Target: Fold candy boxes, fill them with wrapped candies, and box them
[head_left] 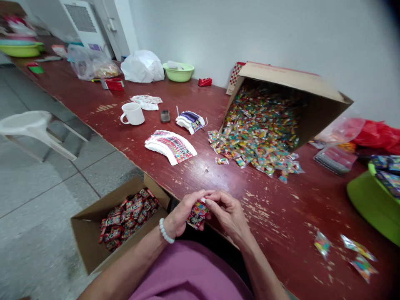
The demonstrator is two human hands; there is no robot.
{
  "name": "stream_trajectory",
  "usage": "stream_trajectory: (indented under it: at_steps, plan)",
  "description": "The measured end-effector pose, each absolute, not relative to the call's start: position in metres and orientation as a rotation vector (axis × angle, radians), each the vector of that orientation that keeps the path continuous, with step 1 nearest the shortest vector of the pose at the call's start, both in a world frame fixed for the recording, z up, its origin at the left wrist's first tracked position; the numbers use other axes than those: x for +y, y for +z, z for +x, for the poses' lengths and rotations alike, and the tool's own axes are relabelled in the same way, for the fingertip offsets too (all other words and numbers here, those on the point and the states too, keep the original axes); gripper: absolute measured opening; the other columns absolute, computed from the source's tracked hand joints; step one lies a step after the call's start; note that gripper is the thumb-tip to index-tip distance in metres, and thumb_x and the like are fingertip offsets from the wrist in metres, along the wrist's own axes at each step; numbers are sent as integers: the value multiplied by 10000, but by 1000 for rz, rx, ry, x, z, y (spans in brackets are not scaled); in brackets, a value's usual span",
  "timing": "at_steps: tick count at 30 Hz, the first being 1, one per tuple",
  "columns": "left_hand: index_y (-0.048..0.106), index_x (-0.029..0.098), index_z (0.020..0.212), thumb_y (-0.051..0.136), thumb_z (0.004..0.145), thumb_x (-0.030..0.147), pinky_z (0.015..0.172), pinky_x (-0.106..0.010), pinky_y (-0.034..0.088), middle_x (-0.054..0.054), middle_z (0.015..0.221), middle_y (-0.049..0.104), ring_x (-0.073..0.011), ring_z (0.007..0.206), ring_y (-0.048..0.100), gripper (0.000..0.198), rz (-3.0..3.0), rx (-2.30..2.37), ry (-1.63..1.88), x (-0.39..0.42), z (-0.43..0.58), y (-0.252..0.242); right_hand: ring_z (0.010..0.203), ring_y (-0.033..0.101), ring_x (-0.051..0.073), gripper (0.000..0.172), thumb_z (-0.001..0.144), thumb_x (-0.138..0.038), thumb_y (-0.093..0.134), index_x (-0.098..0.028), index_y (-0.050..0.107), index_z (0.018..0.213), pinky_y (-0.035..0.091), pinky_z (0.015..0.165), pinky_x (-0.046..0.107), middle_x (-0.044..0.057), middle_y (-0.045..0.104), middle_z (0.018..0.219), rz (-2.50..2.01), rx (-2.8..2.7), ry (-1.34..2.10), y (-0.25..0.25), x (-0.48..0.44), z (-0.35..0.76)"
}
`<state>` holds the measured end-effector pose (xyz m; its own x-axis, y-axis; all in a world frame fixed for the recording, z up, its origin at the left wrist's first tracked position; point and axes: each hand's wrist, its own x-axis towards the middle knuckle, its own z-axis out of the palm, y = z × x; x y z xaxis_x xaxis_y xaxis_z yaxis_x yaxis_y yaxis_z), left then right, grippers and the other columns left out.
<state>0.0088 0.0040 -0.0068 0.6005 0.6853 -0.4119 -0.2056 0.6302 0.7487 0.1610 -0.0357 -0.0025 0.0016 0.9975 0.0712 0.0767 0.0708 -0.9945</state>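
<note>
- The left hand (pixel 179 216) and right hand (pixel 226 212) met at the near edge of the tabletop (pixel 281 208), each with a narrow fingertip grip on one small colourful packet (pixel 198 211).
- Beside the left arm, a carton (pixel 90 246) was partly filled with similar red packets (pixel 128 218).
- A tipped box (pixel 296 79) spilled a large heap of sachets (pixel 259 129), and a fan of printed cards (pixel 171 146) lay unused. Judging by this, much remained.

A small packing workshop: a long worn tabletop (pixel 131 137) crosses the frame, a tipped carton (pixel 300 79) at upper right spilling tiny packets (pixel 256 137).
</note>
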Motion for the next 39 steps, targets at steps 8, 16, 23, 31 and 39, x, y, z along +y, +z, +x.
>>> stream_trajectory:
  at_steps: [8,16,23,31,39]
  plan:
    - [696,120,929,530,799,336,442,-242,453,-48,647,692,-151,468,601,302,304,683,599,8,10,-18,1138,528,324,743,705,-395,791,-219,457,1345,458,924,480,153,544,1313,-1394,-1920,370,-24,-56,146]
    - [654,139,831,601,831,380,680,-260,504,-45,720,708,-159,653,662,247,220,739,775,2,8,-30,1093,517,361,688,733,-277,652,-145,412,1364,420,901,529,182,567,1265,-1428,-2152,76,-21,-44,128]
    - [623,170,1000,531,862,531,572,-276,487,-51,787,691,-169,620,636,397,601,1033,797,1,-45,-26,1145,511,342,841,720,-405,721,-177,325,1426,467,926,501,175,500,1308,-1257,-2122,422,-22,-31,109]
    - [617,192,1157,521,881,416,941,-349,431,-85,1117,660,-230,1046,587,369,1749,1849,822,37,-131,-11,1127,544,296,417,880,-363,576,-185,518,1253,479,943,506,152,538,1225,-1473,-1819,275,-66,-8,150]
    - [561,217,1278,537,883,449,903,-465,350,-157,1264,539,-343,1131,436,459,2297,1972,567,130,-37,-13,1015,594,248,259,896,-245,544,-198,576,1149,505,879,437,112,620,1113,-1455,-1805,292,-75,-9,154]
